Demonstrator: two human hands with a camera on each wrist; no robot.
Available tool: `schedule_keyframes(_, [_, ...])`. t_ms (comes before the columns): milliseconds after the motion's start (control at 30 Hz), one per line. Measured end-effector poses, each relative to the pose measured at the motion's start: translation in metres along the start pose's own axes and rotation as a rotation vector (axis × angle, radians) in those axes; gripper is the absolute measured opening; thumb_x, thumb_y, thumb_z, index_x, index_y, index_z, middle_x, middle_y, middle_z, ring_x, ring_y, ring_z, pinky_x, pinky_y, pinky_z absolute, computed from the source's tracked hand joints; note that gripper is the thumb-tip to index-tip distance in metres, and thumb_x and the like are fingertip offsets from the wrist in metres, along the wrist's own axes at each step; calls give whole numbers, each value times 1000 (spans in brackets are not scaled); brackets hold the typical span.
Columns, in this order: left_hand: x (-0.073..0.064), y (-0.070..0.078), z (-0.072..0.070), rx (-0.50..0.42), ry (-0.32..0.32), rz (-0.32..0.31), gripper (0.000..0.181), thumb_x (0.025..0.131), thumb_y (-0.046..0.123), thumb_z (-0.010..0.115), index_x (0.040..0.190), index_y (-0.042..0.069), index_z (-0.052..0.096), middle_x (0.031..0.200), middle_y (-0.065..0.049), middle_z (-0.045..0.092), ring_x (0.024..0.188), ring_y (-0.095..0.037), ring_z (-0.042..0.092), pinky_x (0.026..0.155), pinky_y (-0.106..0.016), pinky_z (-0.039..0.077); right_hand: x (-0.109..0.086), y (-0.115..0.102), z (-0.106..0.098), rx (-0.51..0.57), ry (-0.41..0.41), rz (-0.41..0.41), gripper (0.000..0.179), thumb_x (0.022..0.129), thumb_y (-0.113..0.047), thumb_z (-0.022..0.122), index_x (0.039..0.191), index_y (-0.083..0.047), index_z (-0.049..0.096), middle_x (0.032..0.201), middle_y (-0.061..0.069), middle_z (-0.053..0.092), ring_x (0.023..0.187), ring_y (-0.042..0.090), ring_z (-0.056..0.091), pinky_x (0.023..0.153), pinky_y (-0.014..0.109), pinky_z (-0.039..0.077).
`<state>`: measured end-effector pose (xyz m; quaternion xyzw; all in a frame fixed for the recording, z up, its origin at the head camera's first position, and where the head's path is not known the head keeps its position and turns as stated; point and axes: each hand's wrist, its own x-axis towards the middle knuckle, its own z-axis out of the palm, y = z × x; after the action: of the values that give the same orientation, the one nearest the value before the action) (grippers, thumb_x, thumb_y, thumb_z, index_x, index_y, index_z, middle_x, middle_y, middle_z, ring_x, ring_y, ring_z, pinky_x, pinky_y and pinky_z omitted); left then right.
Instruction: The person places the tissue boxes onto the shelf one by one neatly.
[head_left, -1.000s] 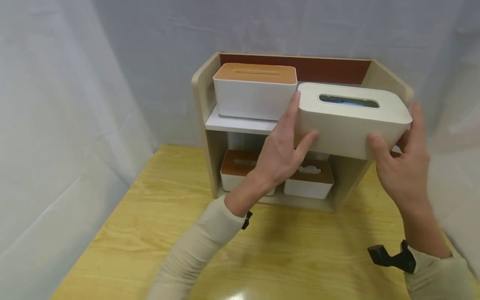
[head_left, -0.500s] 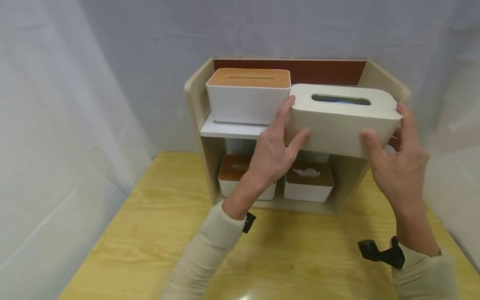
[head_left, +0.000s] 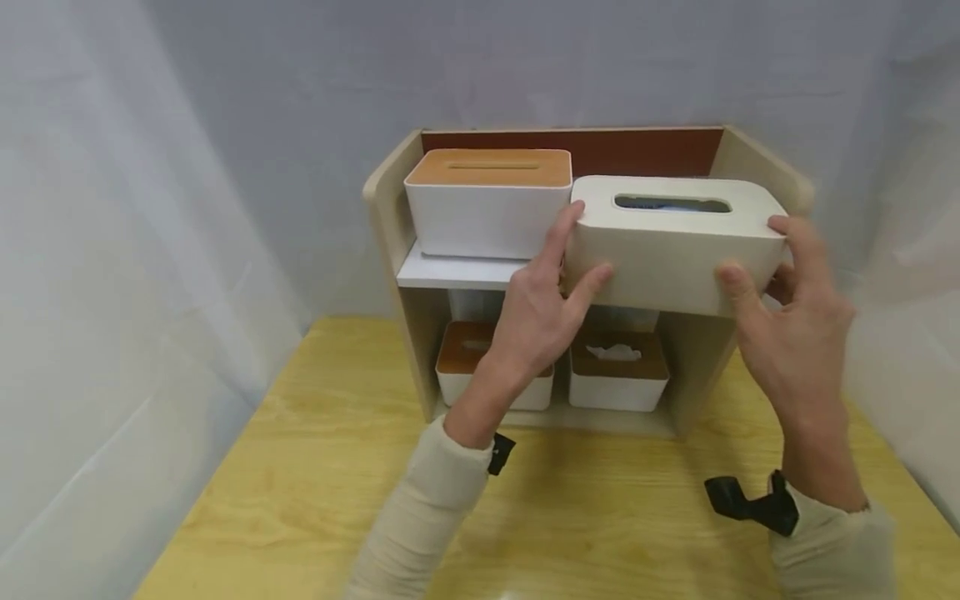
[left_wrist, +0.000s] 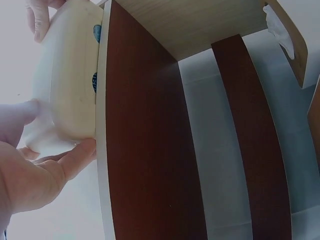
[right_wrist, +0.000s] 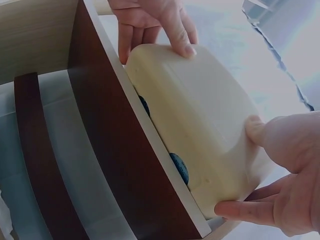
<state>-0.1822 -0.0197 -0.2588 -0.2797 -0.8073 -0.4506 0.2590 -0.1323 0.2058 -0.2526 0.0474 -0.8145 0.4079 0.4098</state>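
My two hands hold a plain white tissue box (head_left: 678,262) by its ends, at the right half of the upper shelf (head_left: 453,272). The left hand (head_left: 536,312) grips its left end, thumb on the front. On the right end, the right hand (head_left: 798,321) has its thumb on the front and a fingertip on the top corner. Something blue shows through the top slot and through openings in the underside. Both wrist views show the box's underside at the shelf's front edge. Beside it stands a white tissue box with a wooden lid (head_left: 489,208).
The two-tier shelf unit (head_left: 386,196) stands on a yellow wooden table (head_left: 300,450). Below are a wooden-lidded box (head_left: 459,386) at left, partly behind my left arm, and another (head_left: 618,392) with tissue showing. White sheeting (head_left: 645,67) hangs around.
The white box has moved slightly inward over the shelf, with both hands on it. My right index fingertip has come down onto its top corner. The head view has shifted.
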Motion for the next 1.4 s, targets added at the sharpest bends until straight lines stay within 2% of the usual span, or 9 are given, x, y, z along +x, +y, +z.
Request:
schedule_keyframes(167, [1,-5,-5,16,7,-3,65,100,36,59,155,25,27,139,-16,56,88,-22,65,76,-34,55,4,0,8,14,0,2,58,91,-27,74,143,-35,49,136,6,61,113,31,66,82,12,50])
schedule_keyframes(400, [3,-8,-6,32,24,26,64,100,37,59,155,24,27,146,-12,51,84,-22,62,79,-33,53,9,0,13,49,-2,23,56,91,-29,73,141,-37,49,133,9,63,113,22,66,86,17,52])
schedule_keyframes(667, [7,-7,-6,49,14,20,66,100,38,58,156,24,26,150,-9,48,105,-23,65,94,-36,53,10,1,15,65,21,34,54,90,-29,74,139,-38,52,123,18,67,102,2,66,78,10,49])
schedule_keyframes(733, [8,-6,-5,53,11,18,67,100,38,58,156,24,25,151,-7,47,110,-24,64,97,-36,52,11,1,14,63,24,41,54,90,-30,74,139,-38,52,123,18,68,102,3,67,78,10,49])
schedule_keyframes(900, [9,-5,-3,51,-6,4,69,101,38,57,158,26,21,156,-5,41,120,-25,61,101,-36,49,13,1,13,57,25,67,54,90,-31,73,139,-40,51,127,15,66,111,18,67,85,17,52])
schedule_keyframes(967, [9,-5,-3,54,-11,-1,70,101,37,56,159,26,19,157,-5,39,121,-26,60,102,-36,49,14,2,14,71,28,66,55,90,-31,73,139,-40,51,129,15,65,112,20,66,86,18,53])
schedule_keyframes(1233, [7,-8,0,104,-13,8,74,102,30,55,161,21,11,159,-7,35,104,-26,65,97,-35,51,17,4,18,98,57,34,57,89,-29,74,141,-38,52,130,10,65,105,9,67,81,14,52])
schedule_keyframes(1400, [6,-8,1,129,-2,-5,73,102,29,55,161,15,13,155,-11,41,116,-29,63,96,-36,52,18,5,20,94,68,12,61,90,-29,73,146,-35,47,134,6,62,102,4,65,80,11,49])
